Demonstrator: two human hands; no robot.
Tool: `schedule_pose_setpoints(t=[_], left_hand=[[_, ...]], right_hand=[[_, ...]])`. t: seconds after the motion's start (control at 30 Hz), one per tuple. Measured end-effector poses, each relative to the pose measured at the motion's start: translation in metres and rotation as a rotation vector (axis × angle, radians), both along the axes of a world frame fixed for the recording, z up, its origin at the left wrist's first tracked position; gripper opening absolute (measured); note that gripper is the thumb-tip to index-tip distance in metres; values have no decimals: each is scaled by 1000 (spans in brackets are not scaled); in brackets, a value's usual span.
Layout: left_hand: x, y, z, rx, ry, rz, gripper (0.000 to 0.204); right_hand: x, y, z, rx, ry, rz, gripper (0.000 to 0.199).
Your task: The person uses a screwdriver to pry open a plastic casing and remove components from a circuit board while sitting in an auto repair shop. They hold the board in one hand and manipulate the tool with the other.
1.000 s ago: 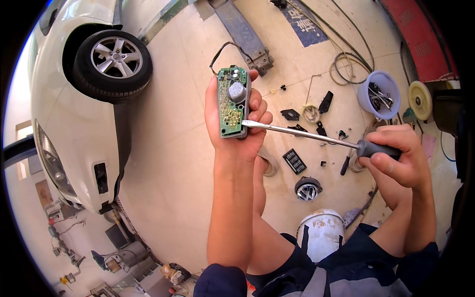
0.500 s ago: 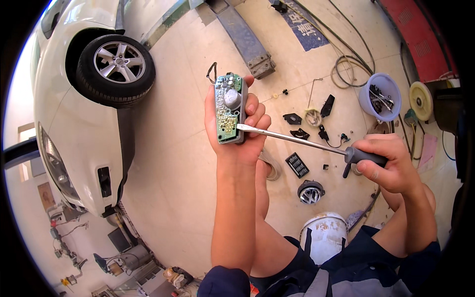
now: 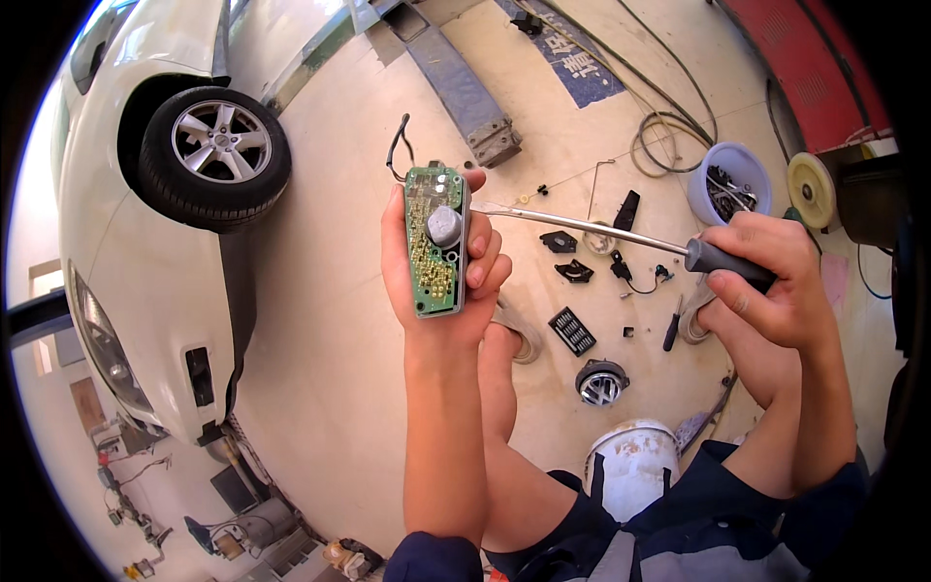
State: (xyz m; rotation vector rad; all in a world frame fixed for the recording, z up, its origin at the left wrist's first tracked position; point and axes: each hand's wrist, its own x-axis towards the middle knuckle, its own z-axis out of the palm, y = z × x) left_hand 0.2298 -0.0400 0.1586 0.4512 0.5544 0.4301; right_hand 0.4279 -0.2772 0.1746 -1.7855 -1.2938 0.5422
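Note:
My left hand (image 3: 441, 306) is closed around a small electronic module with an exposed green circuit board (image 3: 432, 267), held up in front of me. A grey rounded knob (image 3: 444, 226) stands on the board, and a black wire loop (image 3: 401, 145) sticks out from its top. My right hand (image 3: 771, 276) grips the dark grey handle of a flat-blade screwdriver (image 3: 582, 228). Its long metal shaft points left, and the tip lies at the module's right edge, near my left fingers. Whether the tip touches the casing I cannot tell.
On the tiled floor lie several black plastic parts (image 3: 574, 272), a black slotted piece (image 3: 572, 331), a round emblem (image 3: 602, 382) and another screwdriver (image 3: 672, 328). A lilac basin (image 3: 732, 194) holds metal parts. A white bucket (image 3: 635, 461) stands between my legs; a white car (image 3: 155, 281) is at left.
The screwdriver tip has shifted from the board's lower right up to the module's upper right edge. The module sits slightly lower and left in view, its board turned more toward me.

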Motion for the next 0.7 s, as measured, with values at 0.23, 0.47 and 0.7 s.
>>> schedule_pose_setpoints(t=[0.23, 0.47, 0.7], left_hand=[[2, 1, 0, -11, -16, -42, 64], [6, -2, 1, 51, 40, -27, 63], [23, -14, 5, 449, 364, 180, 55]], right_hand=[[1, -3, -2, -6, -9, -1, 27], [3, -4, 0, 8, -40, 22, 27], [-2, -4, 8, -37, -39, -18, 25]])
